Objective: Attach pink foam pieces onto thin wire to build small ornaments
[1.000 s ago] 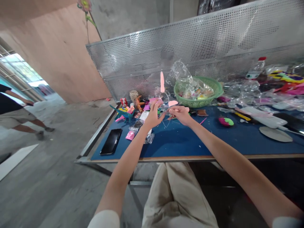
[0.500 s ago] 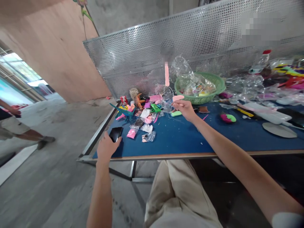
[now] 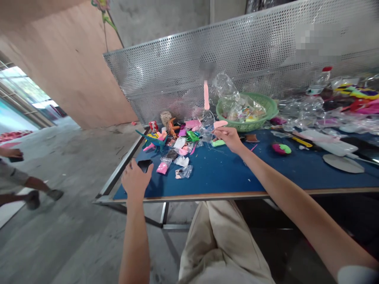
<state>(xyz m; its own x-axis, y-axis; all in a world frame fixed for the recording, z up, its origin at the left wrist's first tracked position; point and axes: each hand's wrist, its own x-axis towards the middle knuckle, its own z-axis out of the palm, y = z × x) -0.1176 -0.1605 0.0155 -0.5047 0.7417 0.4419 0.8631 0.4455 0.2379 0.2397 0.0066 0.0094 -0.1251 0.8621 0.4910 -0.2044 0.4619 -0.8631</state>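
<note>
My left hand is at the table's left front corner with fingers and thumb spread. Just beyond it lies a black phone, partly hidden by the hand. My right hand is held over the middle of the table, thumb and forefinger pinched together. A flat pink piece, like modelling clay, shows right at those fingertips and seems to be held by them. Below the fingers lies a light green piece. To the left are a teal figure and several small bags, one with pink clay.
A green basket with clear wrapping stands behind my right hand. A pink strip is upright before the perforated metal panel. Rightward are a yellow cutter, a bottle and heaped plastic. A person's legs show far left.
My left hand has lifted its fingers from the phone's edges and spread them. The right hand keeps its pinch almost in place. The person at far left has moved.
</note>
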